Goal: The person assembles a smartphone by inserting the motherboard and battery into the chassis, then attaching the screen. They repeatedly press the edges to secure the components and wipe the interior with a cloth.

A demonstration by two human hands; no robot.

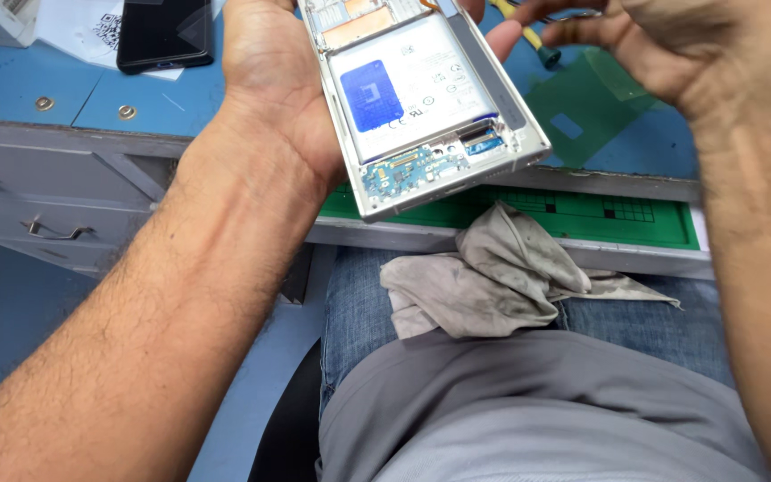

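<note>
My left hand point(265, 80) holds an opened smartphone point(430, 103) with its back removed, tilted above the bench edge. The white battery with a blue label and a small circuit board at the phone's lower end are exposed. Fingertips of that hand curl around the phone's far side. My right hand point(662, 49) hovers to the right of the phone near the top edge, fingers bent; a thin metal tool seems pinched in them, but it is mostly cut off.
A grey rag point(484, 277) lies on my lap over blue jeans. A green gridded mat point(582, 214) sits on the lower shelf. A dark phone point(164, 31) rests on the blue bench point(64, 89). A yellow-handled tool point(533, 40) lies behind. Grey drawers point(46, 205) stand left.
</note>
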